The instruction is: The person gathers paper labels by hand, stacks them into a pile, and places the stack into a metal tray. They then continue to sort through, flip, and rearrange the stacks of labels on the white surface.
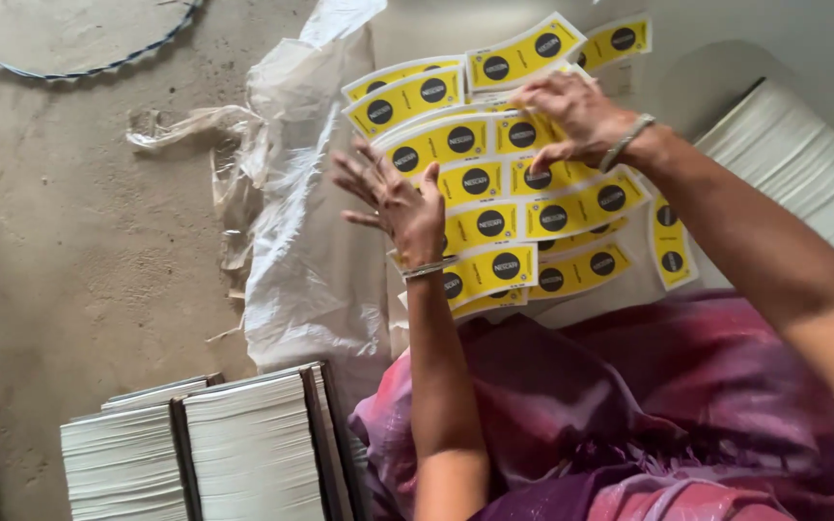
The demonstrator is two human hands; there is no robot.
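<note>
A large printed sheet point(494, 183) of yellow curved labels with black round marks lies on a white woven sack on the floor in front of me. My left hand point(393, 198) rests flat on the sheet's left side, fingers spread. My right hand point(571, 116) presses its fingertips on the upper middle of the sheet, pinching at one yellow label; a metal bangle sits on each wrist. Loose yellow labels point(673, 251) lie at the sheet's right edge.
Stacks of white paper sheets point(195, 449) stand at the lower left. Another white stack point(803, 174) runs along the right. The white woven sack point(311, 241) covers a concrete floor, and a cable point(79, 69) curves at the top left. Purple cloth point(629, 405) covers my lap.
</note>
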